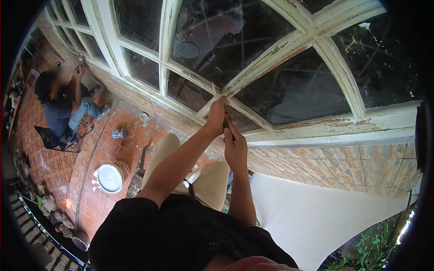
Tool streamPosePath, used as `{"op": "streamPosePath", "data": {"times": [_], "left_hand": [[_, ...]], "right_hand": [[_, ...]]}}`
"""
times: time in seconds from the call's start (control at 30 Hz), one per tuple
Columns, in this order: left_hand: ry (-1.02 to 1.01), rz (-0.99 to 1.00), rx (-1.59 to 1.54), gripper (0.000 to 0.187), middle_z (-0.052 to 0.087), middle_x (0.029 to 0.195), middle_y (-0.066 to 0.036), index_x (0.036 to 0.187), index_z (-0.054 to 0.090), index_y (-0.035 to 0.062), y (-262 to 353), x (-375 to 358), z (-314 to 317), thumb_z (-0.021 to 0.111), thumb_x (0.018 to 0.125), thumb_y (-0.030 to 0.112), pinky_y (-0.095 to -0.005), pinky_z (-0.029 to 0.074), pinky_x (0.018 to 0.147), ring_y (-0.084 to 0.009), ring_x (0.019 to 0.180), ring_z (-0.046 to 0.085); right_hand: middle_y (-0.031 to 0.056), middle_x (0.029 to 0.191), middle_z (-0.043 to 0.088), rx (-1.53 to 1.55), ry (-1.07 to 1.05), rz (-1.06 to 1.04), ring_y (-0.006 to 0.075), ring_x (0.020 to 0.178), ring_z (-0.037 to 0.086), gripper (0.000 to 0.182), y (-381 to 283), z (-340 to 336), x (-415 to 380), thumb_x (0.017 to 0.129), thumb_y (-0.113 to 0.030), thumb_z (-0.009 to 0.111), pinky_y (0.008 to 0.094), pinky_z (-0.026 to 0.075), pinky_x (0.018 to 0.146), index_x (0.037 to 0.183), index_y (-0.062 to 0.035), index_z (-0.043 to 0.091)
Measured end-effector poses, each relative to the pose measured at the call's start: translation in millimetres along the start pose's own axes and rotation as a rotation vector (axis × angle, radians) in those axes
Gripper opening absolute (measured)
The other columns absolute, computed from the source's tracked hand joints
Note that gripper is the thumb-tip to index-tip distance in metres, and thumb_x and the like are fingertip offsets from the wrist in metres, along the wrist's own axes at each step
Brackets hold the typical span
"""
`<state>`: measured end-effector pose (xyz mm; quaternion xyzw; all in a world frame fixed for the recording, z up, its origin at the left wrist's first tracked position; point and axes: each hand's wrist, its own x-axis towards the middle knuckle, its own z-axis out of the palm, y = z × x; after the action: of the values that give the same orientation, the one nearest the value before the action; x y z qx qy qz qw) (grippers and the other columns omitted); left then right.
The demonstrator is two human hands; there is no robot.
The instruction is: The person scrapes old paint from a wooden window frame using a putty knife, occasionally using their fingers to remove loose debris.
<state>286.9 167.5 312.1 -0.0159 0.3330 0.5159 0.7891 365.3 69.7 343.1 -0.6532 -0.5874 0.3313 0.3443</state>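
My left hand (218, 113) is closed around a narrow hand tool with a pale, pointed blade (214, 89); its exact kind is hard to make out. Lower down, my right hand (235, 147) grips the tool's dark handle end, close below the left. The blade tip rests at or just in front of a joint in the white wooden window frame (316, 32), where several glazing bars meet. Paint on those bars is worn and flaking. My fingers hide most of the tool.
Stone-pattern wall tiles (334, 162) run below the sill. On the tiled floor stand a white-lidded bucket (110, 178), a paint can (119, 133) and a small cup (143, 117). Another person (63, 104) sits on a folding chair by the window. A white sheet-like surface (294, 212) lies at right.
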Motion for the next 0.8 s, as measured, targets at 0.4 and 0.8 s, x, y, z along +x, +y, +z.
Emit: {"op": "streamPosePath", "data": {"times": [0.4, 0.8], "left_hand": [[-0.045, 0.004, -0.085, 0.031, 0.020, 0.056, 0.007, 0.063, 0.030, 0.0207, 7, -2, -1, 0.054, 0.082, 0.021, -0.0297, 0.031, 0.041, -0.0084, 0.044, 0.024], [-0.111, 0.029, -0.003, 0.024, 0.025, 0.057, 0.003, 0.066, 0.035, 0.0162, 7, 10, -13, 0.052, 0.083, 0.016, -0.0358, 0.040, 0.042, -0.0115, 0.043, 0.027]], "right_hand": [[0.0303, 0.089, 0.064, -0.116, 0.015, -0.088, 0.0441, 0.081, 0.065, 0.035, -6, 3, 3, 0.098, -0.018, 0.052, 0.0408, 0.049, 0.071, 0.128, -0.0014, 0.058], [0.0264, 0.086, 0.064, -0.101, 0.059, -0.069, 0.0364, 0.074, 0.059, 0.035, 3, 11, 4, 0.099, -0.020, 0.050, 0.0396, 0.047, 0.070, 0.128, -0.0011, 0.058]]}}
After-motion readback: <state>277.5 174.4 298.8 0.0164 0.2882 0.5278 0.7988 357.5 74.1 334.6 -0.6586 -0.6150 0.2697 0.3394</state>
